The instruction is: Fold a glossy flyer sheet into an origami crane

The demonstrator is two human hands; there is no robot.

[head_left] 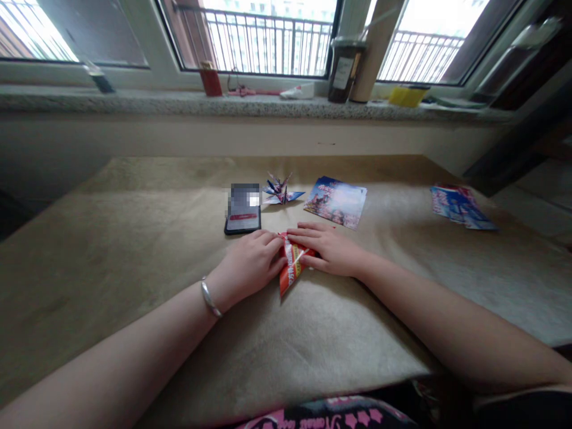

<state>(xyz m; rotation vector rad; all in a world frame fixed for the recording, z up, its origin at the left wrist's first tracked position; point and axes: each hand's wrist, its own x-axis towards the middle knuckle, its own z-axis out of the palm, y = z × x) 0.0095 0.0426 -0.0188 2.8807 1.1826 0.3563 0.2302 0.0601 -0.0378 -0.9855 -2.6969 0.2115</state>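
A folded sheet of red and orange printed paper (292,268) lies on the table in front of me, its narrow point towards me. My left hand (257,259) is closed at the paper's left edge, fingers bent and thumb on it. From the other side, my right hand (328,247) lies over the paper's upper right part, its fingers stretched out flat and its thumb on the printed face. Both hands cover part of the folds. Just beyond them stands a folded blue and white paper crane (282,193).
A phone (243,220), its screen partly pixelated, lies beyond my left hand. A stack of blue and pink printed sheets (337,201) is beyond my right hand. More printed sheets (462,207) lie far right on the table (134,238). The windowsill (156,104) holds jars and small items.
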